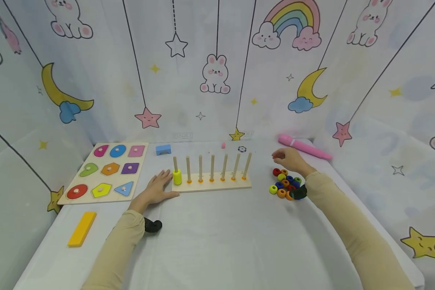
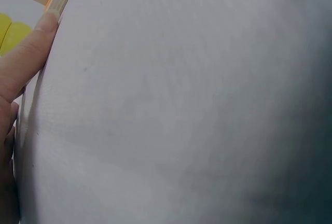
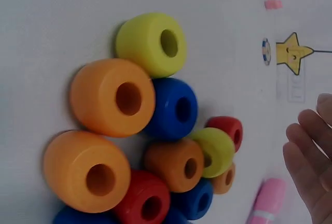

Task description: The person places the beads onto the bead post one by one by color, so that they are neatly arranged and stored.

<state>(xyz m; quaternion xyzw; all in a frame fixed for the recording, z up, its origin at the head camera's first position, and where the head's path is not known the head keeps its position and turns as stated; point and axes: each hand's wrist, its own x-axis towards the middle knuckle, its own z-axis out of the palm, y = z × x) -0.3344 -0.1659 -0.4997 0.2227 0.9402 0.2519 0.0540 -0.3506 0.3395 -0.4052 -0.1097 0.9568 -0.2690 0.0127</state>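
Shape puzzle board [image 1: 105,171] at left; yellow bar [image 1: 81,228] (flat) before it; blue block [image 1: 163,149], pink wand [image 1: 304,146] behind.

You face a table [image 1: 217,241] covered in a plain white cloth, closed in on three sides by a white printed backdrop [image 1: 188,92]. At 12 o'clock you see a bunny [image 1: 215,75] hanging between black lines and stars, with a rainbow on clouds [image 1: 289,25] at 1 o'clock and yellow moons [image 1: 59,94] at 10 and 2 o'clock. The light is soft and even, and the cloth shows only faint shadows.
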